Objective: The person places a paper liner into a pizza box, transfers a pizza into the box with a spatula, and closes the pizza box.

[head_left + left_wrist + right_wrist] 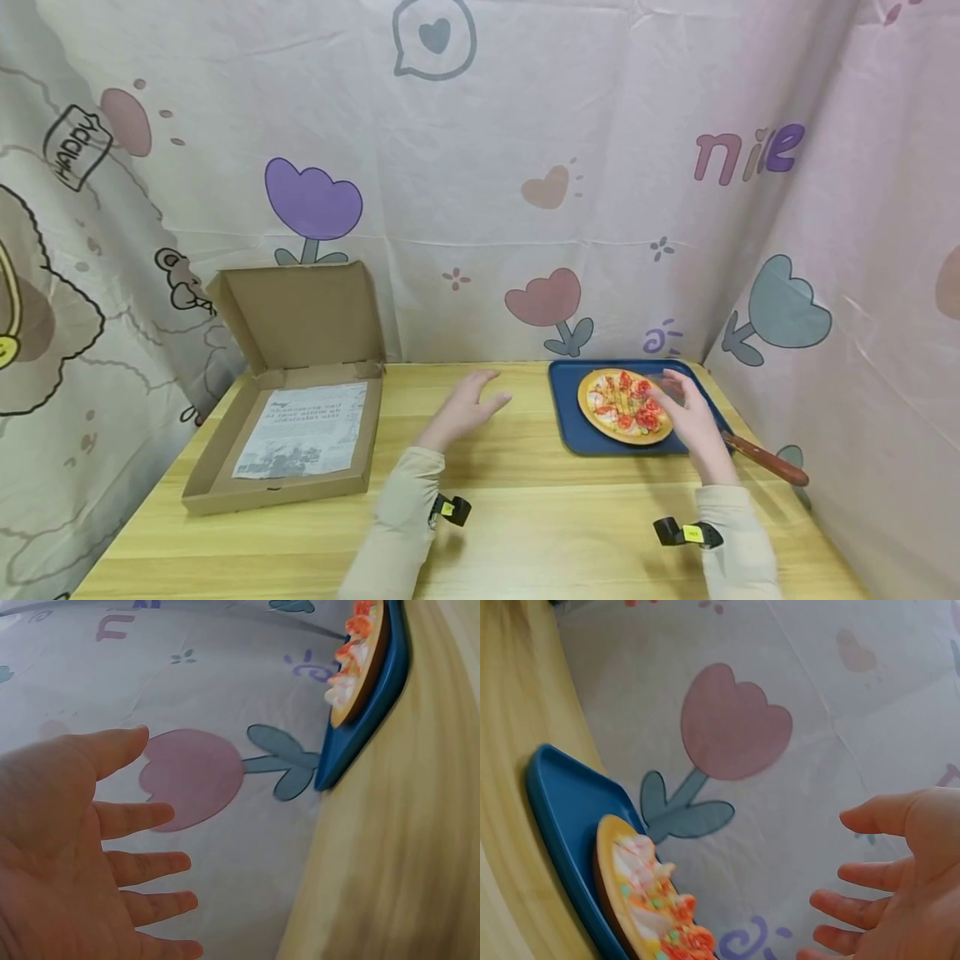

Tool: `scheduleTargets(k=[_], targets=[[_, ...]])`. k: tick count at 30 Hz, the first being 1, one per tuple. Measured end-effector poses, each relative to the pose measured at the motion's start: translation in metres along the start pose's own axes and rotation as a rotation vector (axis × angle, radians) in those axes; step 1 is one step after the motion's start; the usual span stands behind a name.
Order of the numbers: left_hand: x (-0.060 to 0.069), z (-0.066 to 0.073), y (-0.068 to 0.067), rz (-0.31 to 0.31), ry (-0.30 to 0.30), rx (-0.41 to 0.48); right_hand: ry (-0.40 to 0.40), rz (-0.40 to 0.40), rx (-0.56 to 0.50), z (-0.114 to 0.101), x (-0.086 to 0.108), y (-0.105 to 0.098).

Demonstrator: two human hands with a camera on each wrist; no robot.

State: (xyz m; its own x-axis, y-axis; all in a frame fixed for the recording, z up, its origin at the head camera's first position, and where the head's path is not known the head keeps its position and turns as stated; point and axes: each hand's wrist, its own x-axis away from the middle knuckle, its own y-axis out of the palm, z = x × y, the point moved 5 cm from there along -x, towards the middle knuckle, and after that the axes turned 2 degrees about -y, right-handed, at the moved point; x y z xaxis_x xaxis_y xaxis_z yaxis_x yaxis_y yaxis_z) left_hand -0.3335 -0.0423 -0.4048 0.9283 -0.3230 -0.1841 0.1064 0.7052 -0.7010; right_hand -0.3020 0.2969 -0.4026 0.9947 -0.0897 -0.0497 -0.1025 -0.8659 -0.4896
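Observation:
A round pizza with red and white toppings lies on a blue tray at the back right of the table. My right hand hovers over the tray's right part, fingers spread and holding nothing. In the right wrist view its palm is apart from the pizza. My left hand hangs above the table between the tray and an open cardboard pizza box. The left wrist view shows that hand with fingers extended and nothing in it.
A printed paper sheet lines the box, whose lid stands raised at the back. A wooden handle sticks out past the tray's right edge. Patterned cloth hangs behind and beside the wooden table.

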Motion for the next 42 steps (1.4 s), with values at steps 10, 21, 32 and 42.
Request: scheduleTargets(k=[10, 21, 32, 42], targets=[[-0.015, 0.012, 0.035, -0.061, -0.018, 0.039, 0.007, 0.077, 0.036, 0.015, 0.000, -0.029], [-0.029, 0.013, 0.077, -0.100, -0.078, 0.025, 0.065, 0.130, 0.067, 0.036, 0.003, -0.051], [-0.043, 0.006, 0.107, -0.049, -0.147, -0.145, 0.113, 0.154, 0.186, 0.048, 0.004, -0.059], [-0.050, 0.003, 0.129, -0.016, -0.236, -0.219, 0.144, 0.168, 0.270, 0.056, 0.004, -0.064]])
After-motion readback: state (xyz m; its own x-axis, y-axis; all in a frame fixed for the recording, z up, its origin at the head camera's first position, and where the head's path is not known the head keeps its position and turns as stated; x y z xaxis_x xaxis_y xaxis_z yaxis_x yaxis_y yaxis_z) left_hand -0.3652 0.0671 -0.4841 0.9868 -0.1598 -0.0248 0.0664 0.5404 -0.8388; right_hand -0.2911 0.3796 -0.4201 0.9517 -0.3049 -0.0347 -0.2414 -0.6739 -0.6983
